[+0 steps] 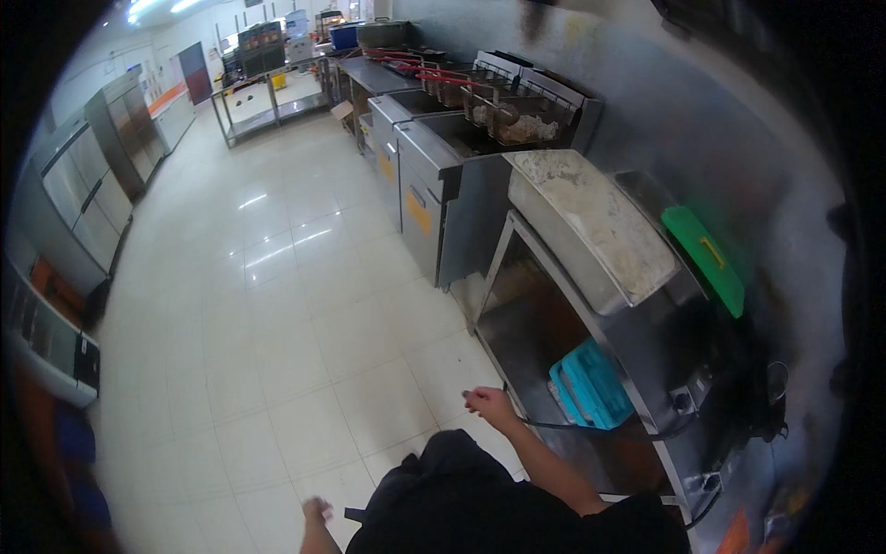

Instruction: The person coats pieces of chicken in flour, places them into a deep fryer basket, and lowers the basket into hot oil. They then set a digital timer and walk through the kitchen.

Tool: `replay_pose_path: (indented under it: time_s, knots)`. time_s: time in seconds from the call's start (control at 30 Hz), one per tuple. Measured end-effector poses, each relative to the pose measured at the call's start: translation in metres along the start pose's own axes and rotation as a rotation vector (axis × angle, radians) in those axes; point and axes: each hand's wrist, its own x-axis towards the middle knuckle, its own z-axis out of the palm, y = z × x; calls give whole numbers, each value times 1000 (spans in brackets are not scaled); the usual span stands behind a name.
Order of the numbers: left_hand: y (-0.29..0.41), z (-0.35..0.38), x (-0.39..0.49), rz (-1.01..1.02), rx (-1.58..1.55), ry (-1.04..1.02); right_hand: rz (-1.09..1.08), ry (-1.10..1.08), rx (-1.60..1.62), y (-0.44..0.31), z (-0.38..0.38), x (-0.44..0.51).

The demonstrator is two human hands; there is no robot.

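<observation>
My right hand (490,407) hangs at my side with the fingers loosely curled, near the edge of a steel worktable; whether it holds anything small I cannot tell. A teal plastic basket (597,388) lies on the table's lower shelf, right of that hand. At the bottom left my left hand (318,510) hangs low over the tiled floor, blurred. Up on the worktable sits a large steel pan (588,215) with a whitish, floury surface. Beyond it, battered food (529,129) rests in wire fryer baskets with red handles, above the deep fryers (432,166).
A green lid (704,260) with a yellow handle leans behind the pan. Black cables and sockets (682,400) are at the right table. Steel refrigerators (93,187) line the left wall. A steel rack (277,121) stands at the far end, and a cardboard box (342,111) beside the counter.
</observation>
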Motion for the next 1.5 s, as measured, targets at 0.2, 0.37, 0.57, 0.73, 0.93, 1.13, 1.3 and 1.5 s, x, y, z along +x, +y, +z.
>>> replay_pose_path:
  time_s: [0.2,0.37,0.57,0.73,0.93,1.13,1.3,1.5]
  knots:
    - [300,120,46,342,-7,-121,290,156,364,-14,-7,59]
    - [412,272,51,122,-647,-532,263,91,238,-50,-18,177]
    - [492,409,23,-309,-105,-560,48,113,196,-123,-30,359]
    - [611,467,-1,308,233,-622,-73,59,146,-200,-55,436]
    - [759,539,-9,160,-35,-1103,-56,130,582,-275,-82,494]
    - [917,663,-33,154,199,-1708,-277,559,805,-349,-94,586]
    - [1033,740,-88,15,345,-2074,-396,738,1126,-425,-119,634]
    - [1096,812,-169,-343,500,-2006,-264,869,1245,-486,-152,669]
